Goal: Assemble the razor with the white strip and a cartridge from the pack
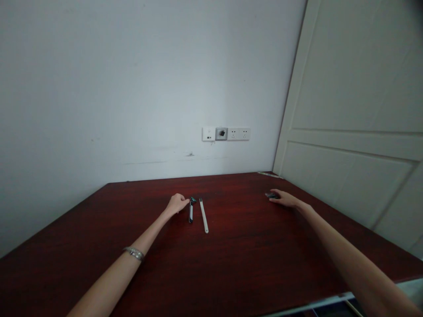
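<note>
My left hand (177, 203) rests on the dark red table with its fingers curled. Its fingertip reaches the head of a razor (191, 211); whether it touches cannot be told. The razor lies lengthwise, with a green-and-black head and a pale grip. Just right of it lies a slim white stick-like tool (204, 216) with a dark tip at the far end and a small hole at the near end. Far to the right, my right hand (283, 198) has its fingers around a small dark, shiny object (272, 195), whose kind is unclear.
The table (231, 264) meets a white wall (148, 88) holding a row of sockets (238, 134) with a dark plug (222, 133). A pale panelled door (350, 105) stands along the right side. A thin pale strip (270, 175) lies at the back right corner.
</note>
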A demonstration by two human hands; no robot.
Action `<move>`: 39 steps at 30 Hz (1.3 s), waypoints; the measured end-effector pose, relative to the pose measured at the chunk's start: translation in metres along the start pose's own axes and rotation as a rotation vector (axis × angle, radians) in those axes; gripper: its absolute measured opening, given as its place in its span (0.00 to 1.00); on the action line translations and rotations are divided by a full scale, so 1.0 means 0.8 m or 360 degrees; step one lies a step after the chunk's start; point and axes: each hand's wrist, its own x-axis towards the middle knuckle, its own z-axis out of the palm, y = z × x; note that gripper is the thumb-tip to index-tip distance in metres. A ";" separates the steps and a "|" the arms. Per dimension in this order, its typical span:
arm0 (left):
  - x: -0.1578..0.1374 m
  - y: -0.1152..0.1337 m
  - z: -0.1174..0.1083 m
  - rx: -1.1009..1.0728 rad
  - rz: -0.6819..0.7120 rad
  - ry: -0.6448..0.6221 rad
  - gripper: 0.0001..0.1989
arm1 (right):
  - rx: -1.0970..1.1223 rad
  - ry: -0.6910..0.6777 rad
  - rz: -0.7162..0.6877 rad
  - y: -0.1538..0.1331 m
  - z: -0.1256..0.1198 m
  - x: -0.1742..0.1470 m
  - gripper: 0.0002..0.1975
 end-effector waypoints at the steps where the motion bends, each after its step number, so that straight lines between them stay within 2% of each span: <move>1: -0.001 0.000 0.000 0.0000 0.0000 0.0001 0.17 | 0.0005 0.0046 0.0003 -0.002 0.001 -0.001 0.33; 5: -0.001 -0.002 0.000 -0.0007 0.0014 0.0010 0.17 | 0.0074 0.0236 -0.0059 -0.032 0.008 -0.001 0.32; 10: 0.003 -0.008 0.004 -0.0055 -0.0013 0.0042 0.16 | 0.0212 0.0357 -0.0321 -0.126 0.028 0.005 0.28; 16: -0.001 -0.010 0.002 -0.0050 0.0024 0.0089 0.15 | 0.0310 0.0208 -0.0738 -0.258 0.077 0.002 0.28; 20: -0.007 -0.008 -0.001 0.0024 0.0052 0.0080 0.14 | 0.0290 0.0042 -0.0850 -0.311 0.105 -0.004 0.31; 24: -0.016 -0.002 -0.002 0.0170 0.0036 0.0064 0.15 | 0.0206 -0.0017 -0.0857 -0.334 0.120 -0.007 0.31; 29: -0.031 0.012 -0.002 0.0432 -0.0010 0.0083 0.20 | 0.0057 0.0006 -0.0823 -0.344 0.128 -0.009 0.30; 39: -0.037 0.015 0.005 0.0502 -0.0035 0.0022 0.13 | 0.0019 0.0143 -0.0875 -0.336 0.139 -0.012 0.29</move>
